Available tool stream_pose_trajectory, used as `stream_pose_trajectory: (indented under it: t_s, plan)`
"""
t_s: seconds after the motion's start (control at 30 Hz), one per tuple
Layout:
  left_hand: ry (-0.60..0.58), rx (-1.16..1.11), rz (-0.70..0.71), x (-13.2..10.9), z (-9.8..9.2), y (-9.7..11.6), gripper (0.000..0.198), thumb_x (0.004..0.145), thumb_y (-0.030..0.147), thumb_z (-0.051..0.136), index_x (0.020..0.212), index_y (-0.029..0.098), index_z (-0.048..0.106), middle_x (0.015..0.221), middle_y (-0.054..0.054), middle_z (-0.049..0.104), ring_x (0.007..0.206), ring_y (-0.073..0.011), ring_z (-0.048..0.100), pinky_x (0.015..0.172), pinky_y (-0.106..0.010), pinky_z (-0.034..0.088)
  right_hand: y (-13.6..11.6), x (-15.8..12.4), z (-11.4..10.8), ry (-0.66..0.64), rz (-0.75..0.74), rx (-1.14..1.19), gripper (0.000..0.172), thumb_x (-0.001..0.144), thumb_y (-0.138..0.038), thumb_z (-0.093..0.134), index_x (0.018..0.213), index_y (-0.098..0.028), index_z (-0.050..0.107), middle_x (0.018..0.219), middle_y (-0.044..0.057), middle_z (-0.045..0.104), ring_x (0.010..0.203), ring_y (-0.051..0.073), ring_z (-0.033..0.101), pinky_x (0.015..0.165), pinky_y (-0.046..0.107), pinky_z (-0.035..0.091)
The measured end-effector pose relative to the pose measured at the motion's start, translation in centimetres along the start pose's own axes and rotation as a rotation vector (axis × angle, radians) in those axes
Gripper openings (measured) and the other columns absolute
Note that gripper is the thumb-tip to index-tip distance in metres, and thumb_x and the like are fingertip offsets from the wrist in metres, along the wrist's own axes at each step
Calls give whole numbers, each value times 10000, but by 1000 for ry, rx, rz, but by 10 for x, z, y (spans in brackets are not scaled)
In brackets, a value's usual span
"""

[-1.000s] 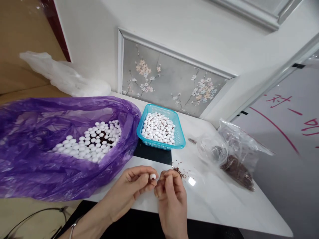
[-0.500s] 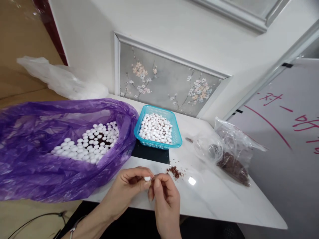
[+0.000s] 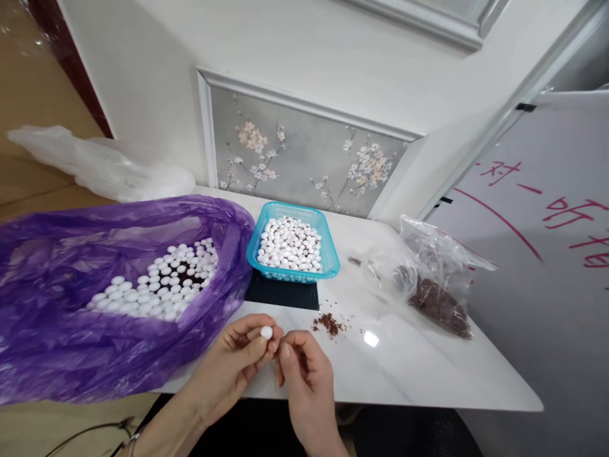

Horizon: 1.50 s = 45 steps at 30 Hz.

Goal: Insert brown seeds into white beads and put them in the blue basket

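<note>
My left hand (image 3: 238, 362) pinches a small white bead (image 3: 266, 332) between thumb and fingers above the near edge of the white table (image 3: 409, 374). Close beside it, my right hand (image 3: 304, 381) has its fingers curled and pinched, fingertips almost touching the bead; what they hold is too small to make out. A little heap of brown bits (image 3: 328, 324) lies on the table just beyond my right hand. A teal basket (image 3: 333, 263) filled with white beads stands on a black square behind. To the left, a purple plastic bag (image 3: 57, 330) lies open with many white beads (image 3: 157, 289) inside.
A clear plastic bag (image 3: 438, 279) with brown material lies at the right of the table. A white plastic bag (image 3: 95, 165) lies at the back left. A whiteboard (image 3: 547, 254) with red writing leans at the right. A floral wall panel (image 3: 304, 158) stands behind the table.
Both hands have shifted slightly left and nearer in view as the camera turned right. The bead in my left hand has been turned, now showing its white rounded side.
</note>
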<state>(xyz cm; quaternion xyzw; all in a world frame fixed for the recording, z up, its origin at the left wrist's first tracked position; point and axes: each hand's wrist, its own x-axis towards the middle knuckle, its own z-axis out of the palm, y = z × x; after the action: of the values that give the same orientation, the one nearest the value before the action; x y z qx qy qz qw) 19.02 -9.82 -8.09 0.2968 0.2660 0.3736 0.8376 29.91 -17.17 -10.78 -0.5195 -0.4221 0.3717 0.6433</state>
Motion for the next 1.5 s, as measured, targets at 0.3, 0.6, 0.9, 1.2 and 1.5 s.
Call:
stream_pose_trajectory:
  t_s: [0.3,0.6,0.9,1.2,1.5]
  plan:
    - [68,172,116,7,1,6,175,568,212,872,691,201,749,731,2,738,672,-83,651,630,-119,524,-13,4,-4,-40,48,37,214,917,-355,509,787,-190,546,584,-55,480,507,86,442,504,208,392]
    - [134,742,461,69,47,52,411,738,311,720,1110,138,692,1088,-104,736,1007,-252,664,961,-385,483,-15,29,-105,252,-30,-808,192,866,-321,531,899,-206,681,902,57,680,789,205,622,737,317,474]
    - [95,971,606,68,39,49,505,837,257,563,1318,105,537,1391,-135,538,1233,-253,542,986,-333,465,6,29,-110,247,-35,-979,228,826,-380,498,770,-248,674,854,51,682,695,232,621,627,333,435]
    - [394,1499,602,16,-44,131,277,770,229,562,950,196,770,1028,-104,760,986,-330,661,946,-418,424,0,17,-101,508,2,-869,261,843,-464,473,890,-246,611,813,48,698,677,221,642,682,334,472]
    - [380,1752,479,20,-93,138,286,701,171,548,870,196,777,920,-115,772,888,-307,666,863,-381,448,-3,16,-63,359,-45,-507,262,791,-458,615,867,-208,644,866,58,707,812,221,658,775,319,507]
